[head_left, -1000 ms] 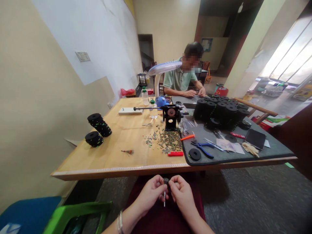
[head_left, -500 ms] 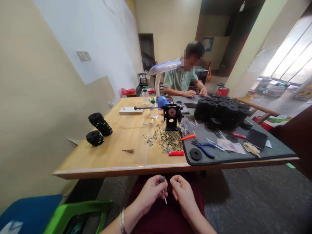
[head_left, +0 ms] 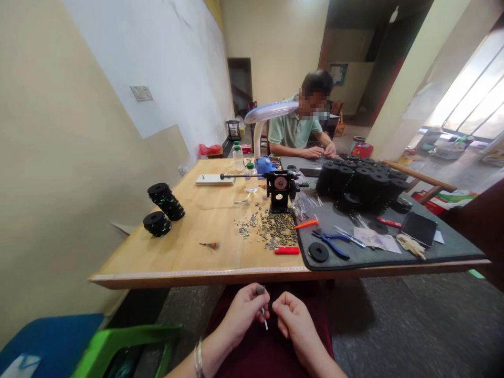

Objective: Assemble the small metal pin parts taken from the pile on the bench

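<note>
Currently, at far left on the pale wooden table, two stacks of black foam reels with green flecks stand well apart from my hands. Below the table edge, over my lap, my left hand pinches a small dark grey cylindrical piece at thumb and forefinger, with a thin white stick hanging beneath it. A second ago both hands met on this piece; they then parted, so the left now carries it alone. My right hand sits just beside, not touching, fingertips pinched shut; I cannot tell whether they grip anything fine. Further right on the table lie scattered small metal parts, a red lighter and blue-handled pliers on a dark grey mat
</note>
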Motion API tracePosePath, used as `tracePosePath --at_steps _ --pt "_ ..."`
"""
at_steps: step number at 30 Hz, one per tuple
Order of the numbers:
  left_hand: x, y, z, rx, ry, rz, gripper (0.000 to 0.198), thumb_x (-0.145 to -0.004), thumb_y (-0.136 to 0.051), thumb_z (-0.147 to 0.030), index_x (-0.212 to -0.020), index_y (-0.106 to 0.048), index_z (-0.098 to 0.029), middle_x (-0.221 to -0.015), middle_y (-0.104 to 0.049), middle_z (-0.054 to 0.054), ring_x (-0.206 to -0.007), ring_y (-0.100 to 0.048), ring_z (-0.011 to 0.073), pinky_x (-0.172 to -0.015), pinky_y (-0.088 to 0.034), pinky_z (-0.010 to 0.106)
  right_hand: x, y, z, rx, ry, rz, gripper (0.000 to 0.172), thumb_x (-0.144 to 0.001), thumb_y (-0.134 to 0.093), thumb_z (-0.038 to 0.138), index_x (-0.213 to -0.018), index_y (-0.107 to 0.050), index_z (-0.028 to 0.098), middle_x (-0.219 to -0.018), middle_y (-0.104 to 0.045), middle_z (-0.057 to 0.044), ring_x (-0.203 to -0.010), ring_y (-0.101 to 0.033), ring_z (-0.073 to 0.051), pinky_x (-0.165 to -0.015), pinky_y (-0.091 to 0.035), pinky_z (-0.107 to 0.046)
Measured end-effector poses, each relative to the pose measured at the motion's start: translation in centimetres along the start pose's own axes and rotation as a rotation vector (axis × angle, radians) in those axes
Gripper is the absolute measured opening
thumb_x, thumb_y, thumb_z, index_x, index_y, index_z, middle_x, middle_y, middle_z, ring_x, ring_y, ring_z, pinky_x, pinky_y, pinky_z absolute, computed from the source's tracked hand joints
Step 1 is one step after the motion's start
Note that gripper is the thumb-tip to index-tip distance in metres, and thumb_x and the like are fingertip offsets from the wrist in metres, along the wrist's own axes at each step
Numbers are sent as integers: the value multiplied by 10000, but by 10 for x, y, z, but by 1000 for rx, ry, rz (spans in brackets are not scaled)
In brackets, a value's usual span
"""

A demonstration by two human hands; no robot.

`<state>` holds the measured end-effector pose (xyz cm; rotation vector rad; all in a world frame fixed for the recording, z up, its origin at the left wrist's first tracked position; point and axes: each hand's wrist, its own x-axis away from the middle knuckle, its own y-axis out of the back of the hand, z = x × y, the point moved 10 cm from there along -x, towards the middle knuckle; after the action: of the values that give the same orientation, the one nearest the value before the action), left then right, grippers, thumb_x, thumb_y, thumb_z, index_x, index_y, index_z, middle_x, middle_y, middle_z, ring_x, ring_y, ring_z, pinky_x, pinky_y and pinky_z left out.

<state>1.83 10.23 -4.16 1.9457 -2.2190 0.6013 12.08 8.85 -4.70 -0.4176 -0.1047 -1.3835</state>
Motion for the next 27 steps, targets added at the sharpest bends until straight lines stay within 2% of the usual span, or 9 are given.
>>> tracePosePath --at_steps 6,16,27 --pt "2 -2 2 53 28 20 202 -661 -676 -292 -682 -538 -145 -518 -556 -34 -443 -524 83 -428 -363 175 1 -3 0 26 -13 20 266 -700 -600 401 -622 -464 187 -350 -391 118 -315 -215 -25 -392 -93 -207" --pt "3 -3 -3 2 -2 27 211 -683 -670 -311 -686 -538 -146 -507 -550 -35 -438 -490 78 -441 -353 183 2 -4 2 54 -30 16 254 -688 -593 388 -601 -449 198 -334 -367 123 -310 -213 -31 -387 -102 -206" --pt "1 3 -11 -179 -135 -5 226 -720 -650 -352 -690 -526 -165 -485 -521 -49 -419 -478 89 -442 -400 196 1 -5 -2 45 -46 14 256 -671 -597 392 -601 -437 205 -331 -353 127 -303 -207 -31 -381 -96 -206"
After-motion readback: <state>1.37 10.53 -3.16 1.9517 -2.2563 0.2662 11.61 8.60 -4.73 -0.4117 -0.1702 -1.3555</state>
